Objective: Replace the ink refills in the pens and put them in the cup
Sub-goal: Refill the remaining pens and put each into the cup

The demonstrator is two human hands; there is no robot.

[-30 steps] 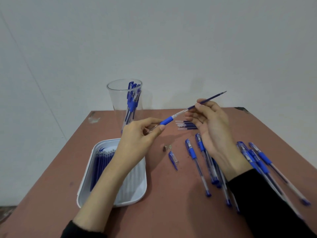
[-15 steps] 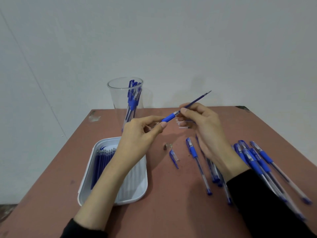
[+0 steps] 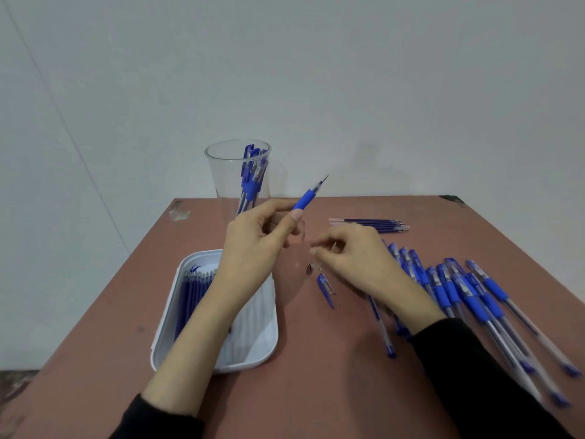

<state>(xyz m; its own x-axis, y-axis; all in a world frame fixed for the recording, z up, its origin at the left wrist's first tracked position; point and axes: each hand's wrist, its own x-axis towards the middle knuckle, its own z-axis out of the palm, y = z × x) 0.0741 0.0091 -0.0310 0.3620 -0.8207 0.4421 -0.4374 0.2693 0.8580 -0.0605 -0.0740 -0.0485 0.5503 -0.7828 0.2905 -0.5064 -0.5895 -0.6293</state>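
Note:
My left hand (image 3: 253, 245) grips a pen barrel by its blue grip (image 3: 304, 199), tilted up to the right, and the refill's point (image 3: 322, 180) sticks out of its end. My right hand (image 3: 354, 258) hovers low over the table with loosely curled fingers that hold nothing I can see. Its fingertips are just above a small metal pen tip (image 3: 308, 268) and a loose blue cap (image 3: 326, 288). A clear cup (image 3: 221, 172) at the back holds several blue pens.
A white tray (image 3: 164, 327) with several blue refills (image 3: 190, 296) lies under my left forearm. Several used refills (image 3: 370, 222) lie at the back right. Several blue pens (image 3: 468, 296) are spread across the table's right side, partly under my right arm.
The refill has gone deeper into the barrel, leaving only its point out. My right hand let go of it and dropped toward the metal tip. My left hand tilted the pen upward.

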